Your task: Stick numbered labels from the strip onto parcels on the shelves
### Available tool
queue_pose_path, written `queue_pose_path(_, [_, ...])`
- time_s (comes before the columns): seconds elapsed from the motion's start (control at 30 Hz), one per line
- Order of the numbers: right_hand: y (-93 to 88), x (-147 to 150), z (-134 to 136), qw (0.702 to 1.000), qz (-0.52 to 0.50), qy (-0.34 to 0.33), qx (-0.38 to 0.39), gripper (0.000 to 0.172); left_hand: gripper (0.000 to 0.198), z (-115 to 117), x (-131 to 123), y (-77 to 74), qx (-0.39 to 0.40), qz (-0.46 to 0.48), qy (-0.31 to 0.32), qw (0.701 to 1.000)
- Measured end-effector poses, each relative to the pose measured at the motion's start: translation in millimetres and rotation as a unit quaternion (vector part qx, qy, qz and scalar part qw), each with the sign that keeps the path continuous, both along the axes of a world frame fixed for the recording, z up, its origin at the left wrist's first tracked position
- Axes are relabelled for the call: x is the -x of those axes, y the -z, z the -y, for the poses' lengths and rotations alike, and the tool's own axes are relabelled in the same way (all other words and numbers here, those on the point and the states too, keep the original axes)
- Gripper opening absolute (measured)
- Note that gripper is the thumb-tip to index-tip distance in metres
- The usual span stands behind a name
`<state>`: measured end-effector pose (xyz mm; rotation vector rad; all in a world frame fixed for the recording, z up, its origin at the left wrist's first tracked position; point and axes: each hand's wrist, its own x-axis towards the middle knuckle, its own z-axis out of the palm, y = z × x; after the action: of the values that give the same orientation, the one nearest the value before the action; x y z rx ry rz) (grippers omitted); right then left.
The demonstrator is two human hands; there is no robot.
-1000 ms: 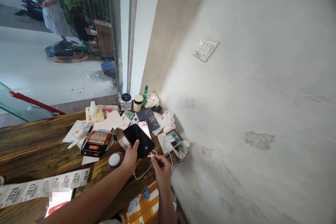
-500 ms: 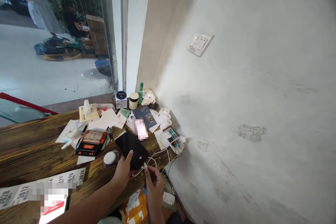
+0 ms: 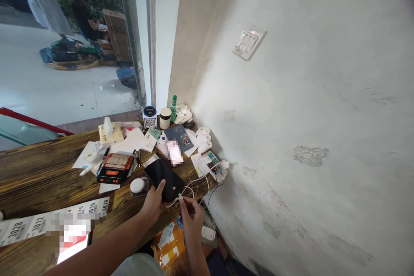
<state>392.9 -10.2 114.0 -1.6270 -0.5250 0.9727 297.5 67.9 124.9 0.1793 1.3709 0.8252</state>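
Observation:
My left hand (image 3: 153, 204) grips the near end of a black phone (image 3: 164, 178) that lies tilted over the wooden counter (image 3: 45, 177). My right hand (image 3: 190, 218) pinches the plug end of a white charging cable (image 3: 187, 190) right at the phone's lower edge. The cable loops back to a white power strip (image 3: 214, 167) at the counter's right end by the wall.
An orange-and-black label printer (image 3: 114, 168), a white round puck (image 3: 137, 186), papers, a tissue pack (image 3: 110, 133), a QR stand (image 3: 149, 117), a cup and a green bottle crowd the counter. Numbered label strips (image 3: 48, 220) lie near me. People stand outside the glass.
The phone has come down closer to the counter, and my right hand has brought the cable plug up to its lower edge. The view shifted slightly.

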Motion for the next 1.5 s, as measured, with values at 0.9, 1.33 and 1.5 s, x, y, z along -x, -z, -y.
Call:
queue_pose_path(0.9, [37.4,-64.4,92.9,0.967,-0.198,0.146,0.066,0.042,0.041,54.6,-60.1,-12.3,-0.183,-0.108,0.277,0.937])
queue_pose_path(1.33, [49.9,-40.4,15.1,0.987,0.074,0.141,-0.015,0.051,0.032,-82.9,-51.3,-48.9,-0.239,-0.219,0.201,0.925])
queue_pose_path(1.5, [121.3,-57.3,10.8,0.973,0.118,0.193,0.051,0.04,0.028,-119.7,-47.5,-9.0,-0.15,-0.257,0.174,0.939])
